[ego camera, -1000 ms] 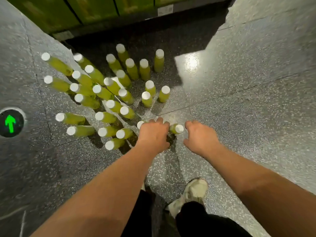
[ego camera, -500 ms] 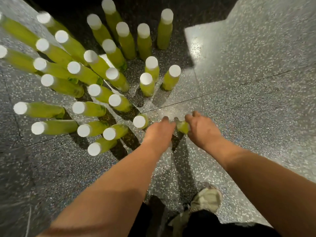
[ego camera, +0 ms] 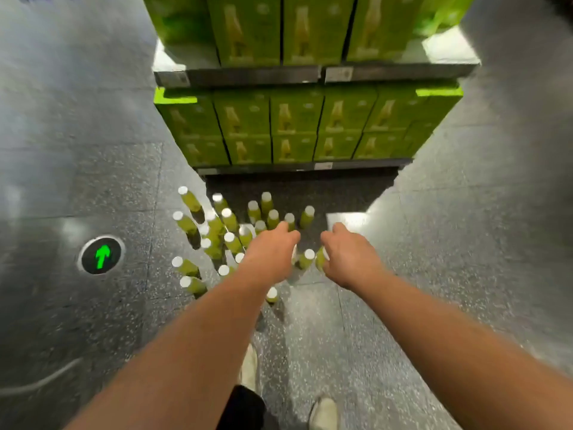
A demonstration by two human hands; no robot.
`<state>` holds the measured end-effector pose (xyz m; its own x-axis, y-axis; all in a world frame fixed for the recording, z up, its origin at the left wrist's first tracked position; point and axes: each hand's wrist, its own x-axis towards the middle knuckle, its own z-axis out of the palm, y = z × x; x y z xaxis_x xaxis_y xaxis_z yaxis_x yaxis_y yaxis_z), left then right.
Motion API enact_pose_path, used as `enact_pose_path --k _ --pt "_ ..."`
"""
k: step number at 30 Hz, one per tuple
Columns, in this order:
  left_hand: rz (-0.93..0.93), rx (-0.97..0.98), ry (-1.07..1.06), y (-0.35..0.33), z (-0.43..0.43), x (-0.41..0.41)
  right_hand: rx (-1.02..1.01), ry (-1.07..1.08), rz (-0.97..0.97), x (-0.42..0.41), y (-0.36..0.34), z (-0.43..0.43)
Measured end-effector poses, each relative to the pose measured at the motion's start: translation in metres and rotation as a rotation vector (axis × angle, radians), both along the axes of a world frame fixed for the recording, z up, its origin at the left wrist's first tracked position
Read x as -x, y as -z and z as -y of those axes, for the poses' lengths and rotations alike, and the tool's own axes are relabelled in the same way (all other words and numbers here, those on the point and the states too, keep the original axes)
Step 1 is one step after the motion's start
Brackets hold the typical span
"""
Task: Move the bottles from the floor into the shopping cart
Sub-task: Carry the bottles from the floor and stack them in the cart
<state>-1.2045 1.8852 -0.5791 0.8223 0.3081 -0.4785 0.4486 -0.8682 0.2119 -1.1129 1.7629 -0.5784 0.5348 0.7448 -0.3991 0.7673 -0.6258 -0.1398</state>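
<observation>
Several green juice bottles (ego camera: 230,240) with white caps stand on the grey floor, in front of a shelf. My right hand (ego camera: 350,257) is curled round one green bottle (ego camera: 320,259), which shows at its thumb side. My left hand (ego camera: 271,252) hovers palm down over the cluster with fingers stretched forward, and nothing shows in it. One bottle (ego camera: 305,259) stands between my two hands. Another bottle (ego camera: 272,295) stands alone beside my left forearm. No shopping cart is in view.
A low shelf unit (ego camera: 304,72) stacked with green cartons (ego camera: 294,122) rises right behind the bottles. A round floor marker with a green arrow (ego camera: 101,255) lies to the left. My shoes (ego camera: 324,412) show at the bottom, on grey speckled floor (ego camera: 465,243).
The view has lifted from close over the bottles, so the shelf now shows. My right hand has closed round a bottle, and both hands are farther forward over the cluster.
</observation>
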Motion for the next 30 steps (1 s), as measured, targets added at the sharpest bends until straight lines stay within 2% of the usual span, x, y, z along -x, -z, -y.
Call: enact_pose_path --k 5,10,17,23,30 --pt "0.145 -0.042 -0.289 -0.124 -0.011 0.033 -0.135 -0.166 0.082 0.016 -0.125 -0.034" --pt "0.273 -0.138 -0.457 -0.221 -0.030 0.079 -0.373 -0.277 0.154 0.052 -0.230 -0.068" --pt "0.400 -0.183 -0.690 -0.337 -0.074 0.182 -0.519 -0.484 0.218 0.134 -0.341 -0.140" --pt "0.438 -0.254 -0.909 -0.380 -0.121 0.305 -0.612 -0.637 0.172 0.247 -0.388 -0.211" --pt "0.428 -0.400 -1.046 -0.395 -0.185 0.466 -0.654 -0.764 0.036 0.403 -0.401 -0.304"
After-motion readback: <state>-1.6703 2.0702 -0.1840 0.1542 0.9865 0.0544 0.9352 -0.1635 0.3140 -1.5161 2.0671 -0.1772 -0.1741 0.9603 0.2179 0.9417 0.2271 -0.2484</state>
